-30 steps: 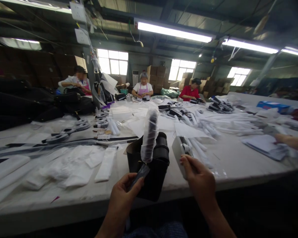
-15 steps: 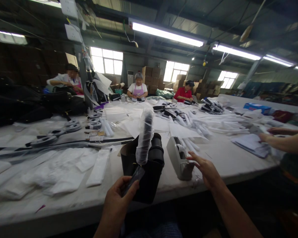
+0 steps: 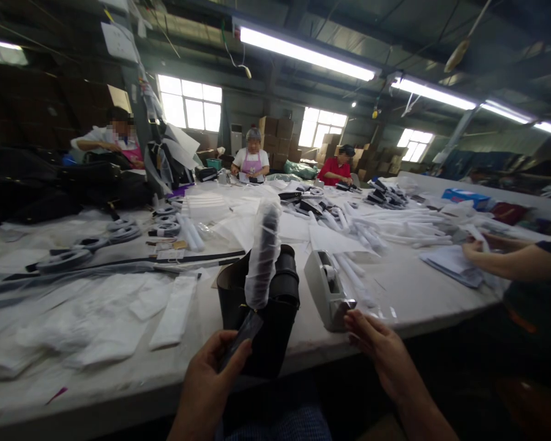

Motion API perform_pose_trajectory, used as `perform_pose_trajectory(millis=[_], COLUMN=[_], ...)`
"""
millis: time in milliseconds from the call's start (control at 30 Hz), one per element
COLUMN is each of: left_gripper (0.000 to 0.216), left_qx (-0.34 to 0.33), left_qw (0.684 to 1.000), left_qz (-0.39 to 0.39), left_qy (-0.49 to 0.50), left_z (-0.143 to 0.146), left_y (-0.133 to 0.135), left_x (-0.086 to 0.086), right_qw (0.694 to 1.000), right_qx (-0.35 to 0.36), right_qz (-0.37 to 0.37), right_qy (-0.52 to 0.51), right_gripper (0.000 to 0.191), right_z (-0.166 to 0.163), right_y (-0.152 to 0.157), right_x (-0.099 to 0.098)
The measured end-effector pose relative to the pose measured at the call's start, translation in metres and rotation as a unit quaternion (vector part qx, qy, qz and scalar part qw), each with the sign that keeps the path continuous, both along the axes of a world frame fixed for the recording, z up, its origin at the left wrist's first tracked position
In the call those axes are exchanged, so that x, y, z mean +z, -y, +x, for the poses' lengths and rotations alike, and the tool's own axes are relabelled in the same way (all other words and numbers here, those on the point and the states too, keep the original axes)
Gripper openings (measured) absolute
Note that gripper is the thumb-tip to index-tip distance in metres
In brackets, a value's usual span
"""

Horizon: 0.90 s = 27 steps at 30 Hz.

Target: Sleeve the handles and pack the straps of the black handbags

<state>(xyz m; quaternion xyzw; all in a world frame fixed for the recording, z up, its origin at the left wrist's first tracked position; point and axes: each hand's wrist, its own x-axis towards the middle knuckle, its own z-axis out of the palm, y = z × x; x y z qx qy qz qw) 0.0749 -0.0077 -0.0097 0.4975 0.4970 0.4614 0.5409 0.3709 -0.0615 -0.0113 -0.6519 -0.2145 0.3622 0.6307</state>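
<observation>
My left hand [image 3: 209, 380] is closed on the lower end of a black strap [image 3: 262, 263] wrapped in a clear plastic sleeve, which stands upright in front of me. Behind the strap an open black leather bag [image 3: 261, 318] sits at the table's near edge. My right hand [image 3: 379, 349] is just below the front end of a grey tape dispenser [image 3: 327, 294], its fingertips pinched together near the cutter. What those fingers pinch is too small to make out.
The long white table [image 3: 417, 294] holds white foam sheets [image 3: 119, 312], black straps [image 3: 119, 263], tape rolls [image 3: 123, 229] and wrapped white tubes [image 3: 395, 229]. A co-worker's arm [image 3: 509, 260] reaches over papers at the right. Three people sit at the far end, black bags [image 3: 50, 184] piled left.
My right hand moved from gripping the tape dispenser to its front end, pulling back towards me. The dispenser now rests flat on the table. The left hand kept its hold on the strap.
</observation>
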Motion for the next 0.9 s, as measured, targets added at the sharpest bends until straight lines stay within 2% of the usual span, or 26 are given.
perform_pose_trajectory(millis=[100,200,267,333,433,500,567,667,800,900], left_gripper=[0.036,0.035,0.035,0.034,0.03,0.029,0.028,0.025,0.023,0.023], left_qx=[-0.011,0.001,-0.003,-0.014,-0.026,-0.034,-0.045,-0.051,-0.057,-0.073], left_qw=[1.0,1.0,1.0,1.0,0.999,0.998,0.998,0.996,0.996,0.996], left_qz=[0.001,-0.004,-0.002,0.006,0.016,0.02,0.03,0.047,0.049,0.043], left_qy=[0.003,0.005,-0.002,-0.012,-0.031,-0.038,-0.044,-0.049,-0.045,-0.019], left_z=[-0.002,-0.002,-0.003,-0.003,-0.004,-0.004,-0.005,-0.005,-0.008,-0.011], left_y=[-0.002,-0.004,-0.004,-0.004,-0.002,0.0,0.001,0.002,0.003,0.003], left_x=[-0.003,-0.007,-0.008,-0.008,-0.006,-0.003,-0.001,0.001,0.0,-0.002], right_qw=[0.998,0.999,0.997,0.986,0.962,0.949,0.945,0.95,0.945,0.935], right_qx=[-0.045,-0.032,0.031,0.127,0.254,0.301,0.315,0.294,0.267,0.285], right_qz=[-0.006,-0.005,0.002,0.02,0.049,0.061,0.065,0.042,-0.023,-0.051], right_qy=[-0.031,0.014,0.065,0.102,0.089,0.066,0.061,0.098,0.191,0.204], right_gripper=[0.041,0.039,0.034,0.028,0.03,0.033,0.035,0.04,0.043,0.044], right_z=[0.001,-0.009,-0.027,-0.053,-0.096,-0.121,-0.14,-0.154,-0.157,-0.153], right_y=[0.002,0.007,0.012,0.013,0.007,-0.002,-0.012,-0.027,-0.036,-0.036], right_x=[-0.027,-0.034,-0.025,-0.008,0.02,0.031,0.036,0.035,0.035,0.038])
